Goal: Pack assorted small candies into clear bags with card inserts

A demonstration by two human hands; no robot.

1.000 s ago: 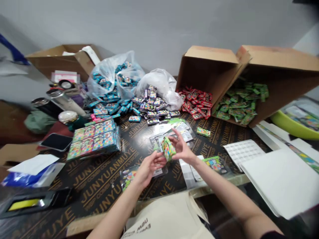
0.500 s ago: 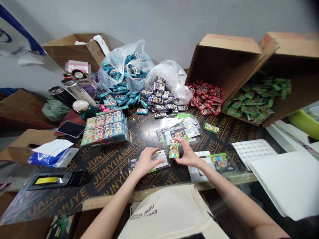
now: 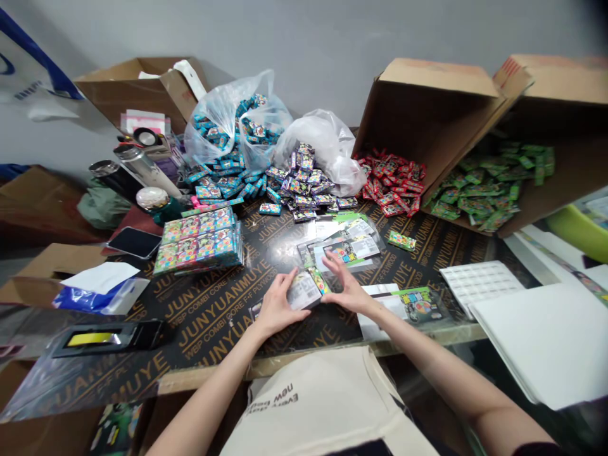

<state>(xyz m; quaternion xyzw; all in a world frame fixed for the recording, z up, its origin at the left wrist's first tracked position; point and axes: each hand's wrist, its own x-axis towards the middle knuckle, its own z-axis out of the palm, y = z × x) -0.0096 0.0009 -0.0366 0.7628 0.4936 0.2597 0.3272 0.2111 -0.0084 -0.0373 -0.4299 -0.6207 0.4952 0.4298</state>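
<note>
My left hand (image 3: 274, 307) and my right hand (image 3: 346, 288) both grip a small clear packet (image 3: 304, 288) with a white label and a colourful green edge, just above the dark printed tabletop (image 3: 209, 316). The left fingers curl round its left side; the right fingers pinch its right end. Just beyond lies a pile of clear printed sleeves (image 3: 344, 247). A finished green card pack (image 3: 418, 306) lies to the right of my right wrist.
A stack of filled packs (image 3: 199, 240) sits at left. Bags of blue (image 3: 228, 149) and purple sweets (image 3: 304, 183) lie behind; tipped cartons spill red (image 3: 392, 187) and green sweets (image 3: 479, 193). White sheets (image 3: 541, 335) lie right, a tape dispenser (image 3: 102, 335) left.
The small colourful pack held up in both hands came down to the table, and now both hands hold it together with a clear labelled packet. The camera view shifted left.
</note>
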